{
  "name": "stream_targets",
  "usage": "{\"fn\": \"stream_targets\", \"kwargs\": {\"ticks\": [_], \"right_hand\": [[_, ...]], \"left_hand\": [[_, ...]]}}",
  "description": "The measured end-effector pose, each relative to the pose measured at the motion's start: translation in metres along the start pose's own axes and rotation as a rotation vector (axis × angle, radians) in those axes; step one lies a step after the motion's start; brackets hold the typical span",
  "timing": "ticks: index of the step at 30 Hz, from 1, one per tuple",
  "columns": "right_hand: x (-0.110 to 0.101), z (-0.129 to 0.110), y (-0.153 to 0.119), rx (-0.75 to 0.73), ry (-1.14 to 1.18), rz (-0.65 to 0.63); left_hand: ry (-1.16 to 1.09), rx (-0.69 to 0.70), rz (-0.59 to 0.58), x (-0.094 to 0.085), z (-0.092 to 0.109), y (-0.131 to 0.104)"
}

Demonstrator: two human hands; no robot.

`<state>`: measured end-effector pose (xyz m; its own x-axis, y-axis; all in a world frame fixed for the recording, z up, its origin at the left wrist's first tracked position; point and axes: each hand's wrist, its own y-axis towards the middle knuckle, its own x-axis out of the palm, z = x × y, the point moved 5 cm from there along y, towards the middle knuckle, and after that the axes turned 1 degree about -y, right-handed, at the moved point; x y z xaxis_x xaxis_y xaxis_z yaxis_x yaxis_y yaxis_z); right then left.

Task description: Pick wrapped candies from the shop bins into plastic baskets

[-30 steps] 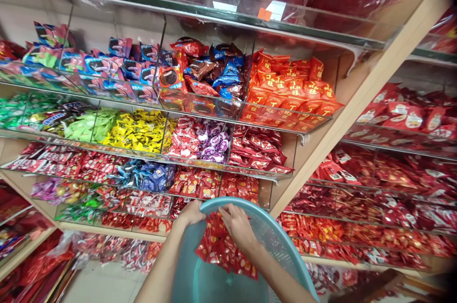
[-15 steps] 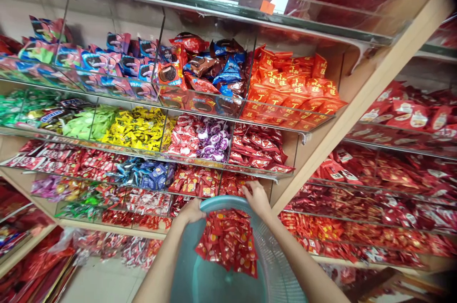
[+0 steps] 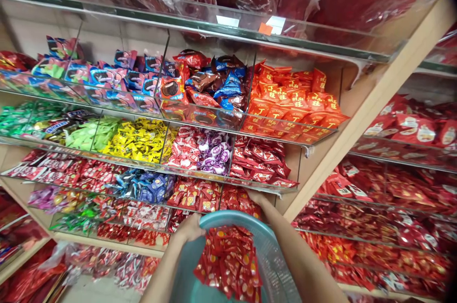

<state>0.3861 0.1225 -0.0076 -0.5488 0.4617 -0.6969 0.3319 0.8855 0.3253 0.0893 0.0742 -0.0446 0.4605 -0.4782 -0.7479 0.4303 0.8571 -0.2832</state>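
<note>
My left hand (image 3: 191,227) is closed on the left rim of a teal plastic basket (image 3: 271,241). Inside the basket lies a pile of small red candy packets (image 3: 228,265) with gold dots. My right hand (image 3: 260,199) reaches over the basket's far rim, under a glass shelf, to a compartment of red packets (image 3: 240,198). Its fingers are largely hidden there, so whether they grip anything does not show. Just left of that compartment sit red packets with orange prints (image 3: 196,192).
A glass shelf edge (image 3: 264,186) runs right above my right hand. Higher tiers hold yellow sweets (image 3: 137,143), purple sweets (image 3: 214,150) and orange-red packets (image 3: 293,98). A slanting wooden upright (image 3: 357,117) divides this rack from another on the right.
My right hand has pushed deeper into the red packets' compartment, and its fingers have gone out of sight. The shelves sit lower in view. My left hand stays on the basket rim.
</note>
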Motion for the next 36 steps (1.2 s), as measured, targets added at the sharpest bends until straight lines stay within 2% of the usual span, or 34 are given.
{"fn": "stream_targets", "kwargs": {"ticks": [6,9,12,19,26,28,31,33,36], "right_hand": [[0.019,0.017,-0.005,0.129,-0.210,-0.242],[0.018,0.017,-0.010,0.086,-0.247,-0.320],[0.013,0.015,-0.019,0.020,-0.306,-0.324],[0.004,0.014,-0.039,0.037,-0.407,-0.337],[-0.002,0.003,-0.054,-0.053,-0.216,-0.384],[-0.006,0.002,-0.051,-0.046,-0.132,-0.327],[-0.010,0.006,-0.036,0.044,-0.045,-0.226],[-0.007,0.009,-0.025,0.092,-0.024,-0.230],[0.005,0.011,-0.014,0.108,-0.013,-0.312]], "left_hand": [[-0.005,0.007,0.006,0.002,-0.002,0.002],[-0.003,0.009,-0.003,0.001,-0.001,0.002],[0.003,-0.002,-0.023,0.001,0.000,0.002],[-0.032,0.015,-0.024,0.003,-0.003,0.004],[-0.004,-0.003,-0.026,0.001,-0.001,0.002],[-0.006,-0.002,-0.028,0.000,0.001,0.001],[-0.009,-0.011,-0.020,-0.001,0.002,0.000],[-0.011,-0.020,-0.019,-0.001,0.002,-0.001],[-0.011,-0.019,-0.009,0.000,0.001,-0.001]]}}
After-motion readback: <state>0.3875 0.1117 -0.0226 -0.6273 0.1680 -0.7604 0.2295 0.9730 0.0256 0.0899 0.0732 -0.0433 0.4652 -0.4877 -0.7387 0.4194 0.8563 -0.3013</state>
